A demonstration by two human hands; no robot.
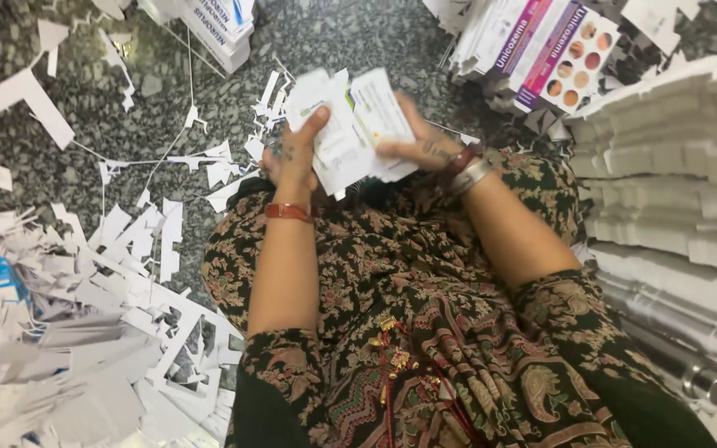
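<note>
Both hands hold a bundle of flat white die-cut cartons (350, 133) above my lap. My left hand (296, 153) grips the bundle's left side, thumb on top, with a red bangle on the wrist. My right hand (421, 141) clasps the right side, fingers spread over the top sheet, with red and silver bangles on the wrist. The bundle is fanned a little, the top pieces tilted. My lap is covered by dark patterned cloth (425, 315).
White cardboard offcuts (85, 315) litter the speckled stone floor (350, 37) on the left. Tall stacks of white flat cartons (674, 166) stand at right. Printed purple-and-white carton stacks (553, 50) lie at top right, a box pile (221, 25) at top. A metal cylinder (690, 369) lies bottom right.
</note>
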